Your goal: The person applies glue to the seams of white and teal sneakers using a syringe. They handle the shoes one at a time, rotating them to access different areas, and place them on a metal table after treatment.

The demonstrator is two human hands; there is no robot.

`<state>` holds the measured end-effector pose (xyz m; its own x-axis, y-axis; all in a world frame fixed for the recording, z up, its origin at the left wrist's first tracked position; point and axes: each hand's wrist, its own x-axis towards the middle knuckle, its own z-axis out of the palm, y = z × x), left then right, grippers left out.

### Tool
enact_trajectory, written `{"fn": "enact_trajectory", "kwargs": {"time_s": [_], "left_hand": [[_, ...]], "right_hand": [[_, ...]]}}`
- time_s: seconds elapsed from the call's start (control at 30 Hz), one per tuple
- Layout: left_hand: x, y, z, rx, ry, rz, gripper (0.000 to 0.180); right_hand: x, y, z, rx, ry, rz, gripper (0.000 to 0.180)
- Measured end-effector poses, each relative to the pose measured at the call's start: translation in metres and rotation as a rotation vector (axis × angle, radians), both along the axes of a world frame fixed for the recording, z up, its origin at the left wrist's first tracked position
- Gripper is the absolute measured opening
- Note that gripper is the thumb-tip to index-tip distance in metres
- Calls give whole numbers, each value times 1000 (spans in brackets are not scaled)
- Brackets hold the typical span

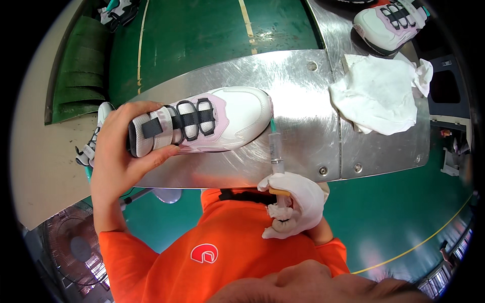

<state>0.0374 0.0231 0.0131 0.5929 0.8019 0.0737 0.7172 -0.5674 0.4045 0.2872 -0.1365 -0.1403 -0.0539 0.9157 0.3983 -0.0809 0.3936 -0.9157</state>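
Observation:
A white sneaker (243,108) with pale pink panels and dark laces lies on the metal table, its toe to the right. My left hand (118,144) is closed around its heel and collar, thumb on the near side. My right hand (298,207), in a white glove, grips a clear syringe (275,146) with a yellowish flange. The syringe points away from me. Its green needle tip (273,124) is at the edge of the sneaker's toe; whether it touches I cannot tell.
A crumpled white cloth (381,93) lies on the metal table (303,76) at the right. Another white and pink sneaker (389,25) sits beyond it. More shoes (92,146) are at the left, beside my left hand. A green belt-like surface (197,40) runs behind the table.

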Motion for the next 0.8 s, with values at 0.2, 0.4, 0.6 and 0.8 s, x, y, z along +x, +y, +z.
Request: {"fn": "enact_trajectory", "kwargs": {"time_s": [0.2, 0.4, 0.6, 0.8], "left_hand": [[9, 11, 28, -302, 150, 36, 69], [45, 92, 32, -680, 134, -454, 90], [126, 103, -49, -810, 403, -763, 55], [101, 67, 10, -660, 129, -640, 45]], "right_hand": [[-1, -5, 3, -99, 14, -21, 77], [0, -14, -1, -296, 113, 57, 81], [5, -16, 1, -235, 351, 109, 91], [37, -13, 56, -230, 608, 339, 98]]}}
